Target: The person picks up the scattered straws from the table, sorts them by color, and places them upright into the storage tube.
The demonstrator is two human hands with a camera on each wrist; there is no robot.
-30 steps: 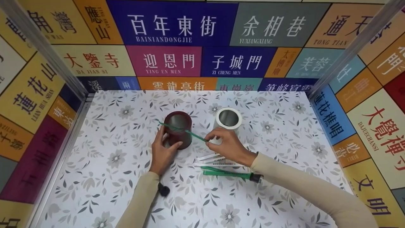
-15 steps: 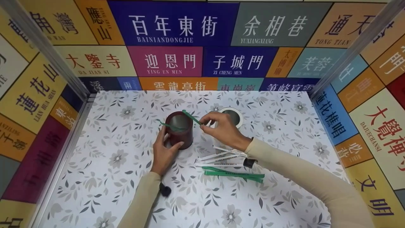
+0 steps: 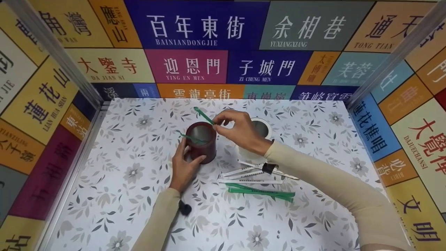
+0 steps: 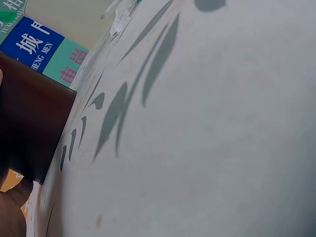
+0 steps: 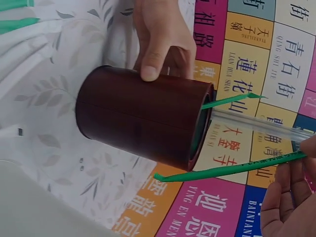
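My left hand (image 3: 184, 164) grips the side of an upright dark red cup (image 3: 205, 153) on the table. One green wrapped straw (image 5: 229, 101) leans inside it, its end sticking out over the rim. Between thumb and fingertips, my right hand (image 3: 240, 130) pinches another green wrapped straw (image 5: 222, 171) printed with small black text. That straw slants up and left, above and behind the cup's rim in the head view. In the left wrist view, only the cup's lower side and part of my hand show.
Partly behind my right hand stands a white cup (image 3: 269, 129). Several white wrapped straws (image 3: 256, 181) and green wrapped straws (image 3: 261, 191) lie on the flower-patterned table (image 3: 139, 195), in front of the cups. Panels with printed signs (image 3: 195, 66) enclose the back and sides.
My right hand has moved up and left with its green straw, from in front of the white cup to beside the dark red cup's rim. The left hand keeps its hold.
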